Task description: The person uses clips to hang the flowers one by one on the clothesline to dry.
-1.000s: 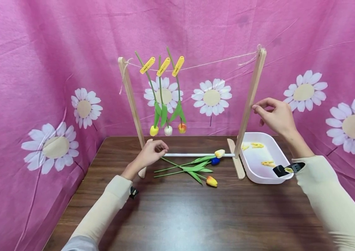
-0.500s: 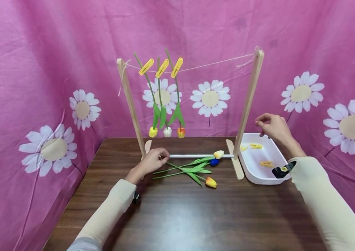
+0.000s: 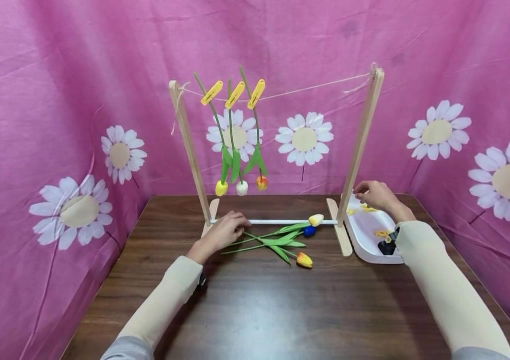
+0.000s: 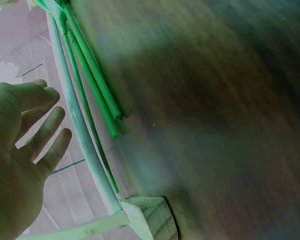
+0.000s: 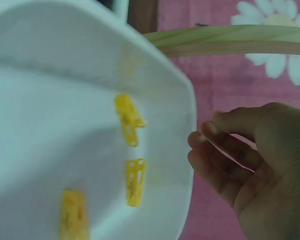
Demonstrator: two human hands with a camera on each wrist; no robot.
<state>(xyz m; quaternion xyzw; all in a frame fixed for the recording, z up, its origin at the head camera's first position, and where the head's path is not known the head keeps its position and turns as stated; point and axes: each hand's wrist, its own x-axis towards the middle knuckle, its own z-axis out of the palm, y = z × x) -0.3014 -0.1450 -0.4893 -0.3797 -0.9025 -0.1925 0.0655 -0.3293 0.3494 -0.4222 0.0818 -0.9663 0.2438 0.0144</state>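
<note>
- Right hand [image 3: 377,195]: we see it lowered from beside the right post [image 3: 360,145] to the far rim of the white tray [image 3: 363,241]; fingertips nearly meet, holding nothing.
- Loose clothespins [image 5: 135,182]: they lie in the tray, apart from the fingers.
- Left hand [image 3: 224,232]: we find it shifted slightly rightward, above the stem ends of the loose tulips [image 3: 277,242]; fingers are loosely bent and parted, gripping nothing.
- Loose tulips: three lie crossed on the table [image 3: 255,300].
- Hanging tulips [image 3: 235,165]: three remain pinned to the string [image 3: 313,88].
- Meaning: we judge both hands closer to unpinned flowers and spare pins, nothing yet picked up.
</note>
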